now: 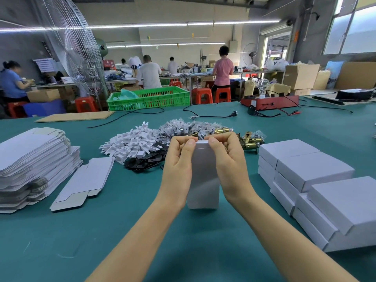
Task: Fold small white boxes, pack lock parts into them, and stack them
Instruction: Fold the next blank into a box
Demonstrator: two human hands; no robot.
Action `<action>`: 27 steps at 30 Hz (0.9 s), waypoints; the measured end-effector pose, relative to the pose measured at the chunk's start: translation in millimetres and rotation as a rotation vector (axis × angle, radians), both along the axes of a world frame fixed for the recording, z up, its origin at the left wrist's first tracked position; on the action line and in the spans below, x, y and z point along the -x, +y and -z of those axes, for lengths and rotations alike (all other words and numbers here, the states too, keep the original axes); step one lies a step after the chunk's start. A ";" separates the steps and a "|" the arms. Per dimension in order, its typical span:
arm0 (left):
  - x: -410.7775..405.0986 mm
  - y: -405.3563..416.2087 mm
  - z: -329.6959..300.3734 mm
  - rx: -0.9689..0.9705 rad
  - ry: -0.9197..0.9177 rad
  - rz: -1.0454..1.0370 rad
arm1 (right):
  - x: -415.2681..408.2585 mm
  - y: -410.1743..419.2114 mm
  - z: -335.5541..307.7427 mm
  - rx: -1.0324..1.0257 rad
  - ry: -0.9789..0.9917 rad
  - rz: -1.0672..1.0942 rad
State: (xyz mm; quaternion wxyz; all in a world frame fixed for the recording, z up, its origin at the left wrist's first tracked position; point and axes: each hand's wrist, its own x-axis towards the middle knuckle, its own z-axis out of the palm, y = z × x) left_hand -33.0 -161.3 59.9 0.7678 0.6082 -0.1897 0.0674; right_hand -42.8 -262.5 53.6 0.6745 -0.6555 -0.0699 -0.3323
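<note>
Smooth white box (204, 176) upright, pinched by both hands.

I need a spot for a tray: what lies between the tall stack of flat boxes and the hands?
In the head view, one flat box lies on the green mat between them.

Long white ceiling tube lights (138, 26) and tall glazed windows (350, 29) at right lit the hall brightly and evenly. Shadows on the teal felt tabletop (142, 231) were soft; wide-angle distortion bent the edges.
</note>
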 end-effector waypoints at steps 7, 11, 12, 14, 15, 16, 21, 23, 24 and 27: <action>-0.1 0.8 2.3 -0.051 0.059 -0.062 | 2.3 3.1 0.4 0.001 0.047 -0.004; -0.5 0.7 3.3 -0.077 0.029 -0.072 | 3.8 3.8 -3.3 -0.016 0.085 -0.013; -1.5 0.9 4.1 -0.080 0.014 -0.073 | 3.7 3.8 -4.4 -0.028 0.090 -0.018; -4.0 1.3 5.6 -0.075 -0.017 -0.080 | 3.7 4.7 -6.3 -0.062 0.087 -0.029; -4.9 1.6 5.8 -0.068 -0.034 -0.088 | 4.0 5.9 -6.6 -0.079 0.076 -0.034; -5.3 1.8 5.3 -0.062 -0.060 -0.100 | 4.8 7.3 -5.3 -0.094 0.064 -0.042; 1.0 6.1 0.4 -0.148 -0.344 -0.198 | 3.4 17.1 4.3 -0.188 0.146 -0.124; -0.3 11.2 0.9 -0.210 -0.440 -0.226 | -0.1 14.6 2.7 -0.189 0.275 -0.193; -2.2 14.2 1.8 -0.242 -0.483 -0.240 | -2.5 11.8 1.5 -0.137 0.381 -0.217; -9.5 21.7 7.6 -0.358 -0.601 -0.262 | -7.7 5.0 8.3 -0.111 0.673 -0.370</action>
